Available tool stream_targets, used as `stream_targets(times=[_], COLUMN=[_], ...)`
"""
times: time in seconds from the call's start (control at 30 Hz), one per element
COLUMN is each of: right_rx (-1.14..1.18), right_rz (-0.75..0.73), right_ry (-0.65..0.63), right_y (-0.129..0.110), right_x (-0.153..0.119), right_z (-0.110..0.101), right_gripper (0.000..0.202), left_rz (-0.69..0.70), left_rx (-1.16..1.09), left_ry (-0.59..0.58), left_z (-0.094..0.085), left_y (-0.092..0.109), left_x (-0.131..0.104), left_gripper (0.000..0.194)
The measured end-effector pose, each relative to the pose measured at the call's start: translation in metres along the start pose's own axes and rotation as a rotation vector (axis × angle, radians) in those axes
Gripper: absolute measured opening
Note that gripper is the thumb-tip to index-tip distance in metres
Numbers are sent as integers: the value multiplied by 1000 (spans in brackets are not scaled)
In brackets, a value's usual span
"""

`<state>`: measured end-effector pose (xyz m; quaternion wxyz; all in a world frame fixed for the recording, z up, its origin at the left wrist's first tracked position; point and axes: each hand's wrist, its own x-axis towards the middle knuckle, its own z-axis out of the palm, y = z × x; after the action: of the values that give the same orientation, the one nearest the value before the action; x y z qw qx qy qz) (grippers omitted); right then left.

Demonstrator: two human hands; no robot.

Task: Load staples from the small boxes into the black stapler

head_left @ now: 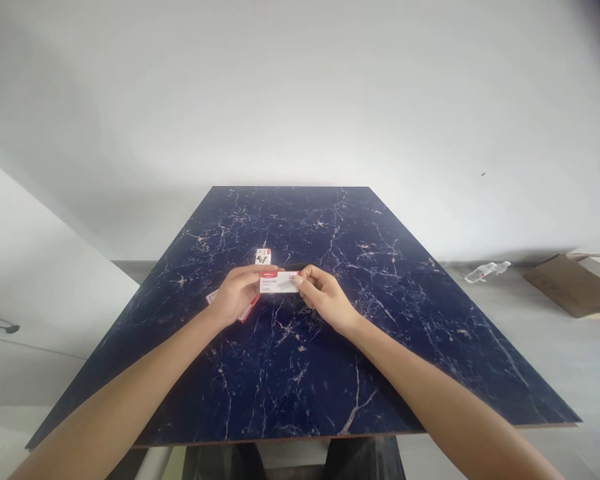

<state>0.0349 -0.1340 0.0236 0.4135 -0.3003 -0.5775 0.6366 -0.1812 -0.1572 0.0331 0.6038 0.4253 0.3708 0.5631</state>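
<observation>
Under both hands spreads a dark blue marble-patterned tabletop [305, 373], set against a plain white wall with grey floor around it. Off to the right of the hands, on the floor, lie one flattened cardboard box [575, 283] and one clear plastic bottle [487, 271]. Between the hands, just above the table, is one small white box with red trim [279, 282]: the left hand [237, 293] grips its left end, the right hand [325, 297] pinches its right end. One small printed box [263, 257] stands just beyond them; a red-edged item [247, 311] lies beneath the left hand.
</observation>
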Motion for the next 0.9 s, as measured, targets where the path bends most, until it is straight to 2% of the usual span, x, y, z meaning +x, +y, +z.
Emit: stream_targets(times=[0.1,0.23,0.37,0.47,0.53,0.57,0.63,0.73,0.8,0.9], right_rx=[29,170,213,193,110,35,-134,-275,-328,-456], right_rz=[22,59,48,53,43,18,-59,-113,-65,52], right_ry=[-4,-4,41,6,11,66,269,553,592,575], right_y=[1,-4,-9,-13,-18,-21,-28,-31,-27,-13], right_x=[-1,-3,-4,-6,-7,-7,-4,6,15,27], right_z=[4,7,6,7,5,3,-6,-30,-50,-74], right_gripper=[40,41,41,41,40,39,38,37,34,19], left_rz=[17,-25,-51,-43,-25,-13,38,199,312,424], left_rx=[-25,-36,59,170,256,307,450,748,909,1111], left_ry=[-54,-164,-242,-259,-226,-187,-65,128,215,239], left_z=[1,-1,-2,-4,-6,-7,-7,-4,-2,-3], left_y=[1,2,0,-4,-6,-7,-6,0,6,12], left_x=[-2,-4,-4,-4,-3,-2,-1,-3,-3,-1], left_gripper=[37,33,38,44,43,41,34,28,34,33])
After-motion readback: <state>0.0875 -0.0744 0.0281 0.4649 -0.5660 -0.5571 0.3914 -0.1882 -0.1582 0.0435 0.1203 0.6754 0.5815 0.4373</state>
